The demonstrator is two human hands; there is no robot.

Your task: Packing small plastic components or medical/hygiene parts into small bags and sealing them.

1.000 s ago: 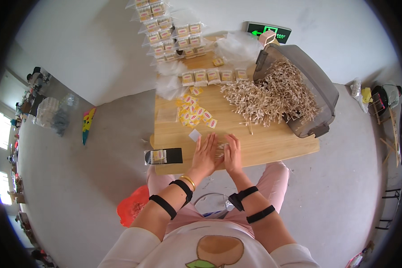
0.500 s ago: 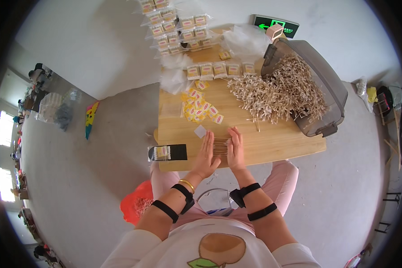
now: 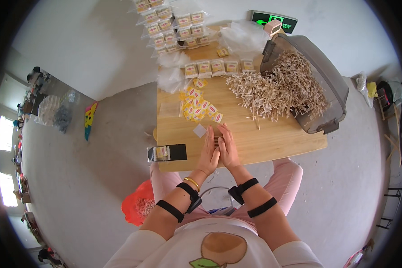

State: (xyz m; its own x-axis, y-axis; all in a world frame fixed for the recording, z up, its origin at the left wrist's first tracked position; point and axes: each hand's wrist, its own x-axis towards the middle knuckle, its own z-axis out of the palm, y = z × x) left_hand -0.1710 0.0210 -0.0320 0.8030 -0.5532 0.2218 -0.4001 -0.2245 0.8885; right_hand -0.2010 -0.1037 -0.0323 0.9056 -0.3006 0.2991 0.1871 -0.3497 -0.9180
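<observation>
A row of cotton swabs (image 3: 216, 142) lies on the near edge of the wooden table, mostly hidden under and between my hands. My left hand (image 3: 207, 152) rests along its left side, fingers stretched forward. From the right, my right hand (image 3: 228, 148) reaches over the row with its fingers extended and lying flat. The two thumbs come close together. A small white square card (image 3: 199, 130) sits just beyond my left fingertips. To the left, a filled clear packet of swabs (image 3: 161, 153) lies on a black pad (image 3: 178, 152).
Yellow-and-white cards (image 3: 198, 107) are scattered beyond my hands. A swab heap (image 3: 281, 89) spills from a tipped grey bin (image 3: 335, 85). Filled packs (image 3: 218, 68) stand in a row, with stacked packs (image 3: 158, 29) and clear bags (image 3: 243, 38) behind. A red bag (image 3: 131, 207) is on the floor.
My right hand has moved left, over the swab row, and now nearly meets my left hand. Less of the swabs shows than before.
</observation>
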